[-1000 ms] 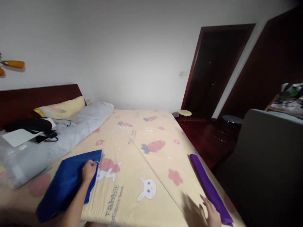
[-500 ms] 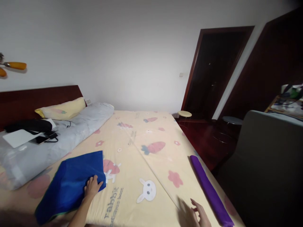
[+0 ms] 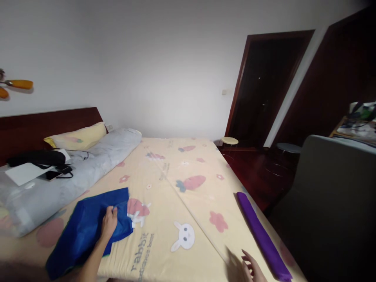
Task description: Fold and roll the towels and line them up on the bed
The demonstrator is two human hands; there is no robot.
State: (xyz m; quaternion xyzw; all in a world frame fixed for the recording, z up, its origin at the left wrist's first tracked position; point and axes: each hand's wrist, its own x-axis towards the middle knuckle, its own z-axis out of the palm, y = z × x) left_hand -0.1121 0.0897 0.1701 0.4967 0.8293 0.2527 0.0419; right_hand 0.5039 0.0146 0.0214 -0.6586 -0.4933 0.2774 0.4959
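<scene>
A blue cloth (image 3: 85, 219) lies spread on the near left of the bed, its right edge partly folded and rumpled. My left hand (image 3: 109, 221) is closed on it, pinching up the fabric near its right side. At the bottom right, my right hand (image 3: 252, 267) hovers over the sheet with fingers apart and slightly curled, holding nothing. Just to its right, a long purple folded cloth (image 3: 263, 237) rests along the bed's right edge.
The bed (image 3: 164, 235) has a patterned yellow sheet. A grey rolled quilt (image 3: 79, 176) bears a phone, a black bag (image 3: 38, 157) and a white sheet. Behind are a yellow pillow (image 3: 79, 138) and headboard. Two stools and a dark chair back (image 3: 329, 203) stand right.
My left hand has closed on the blue cloth and moved slightly up, pulling its right part into a fold. My right hand has shifted slightly right.
</scene>
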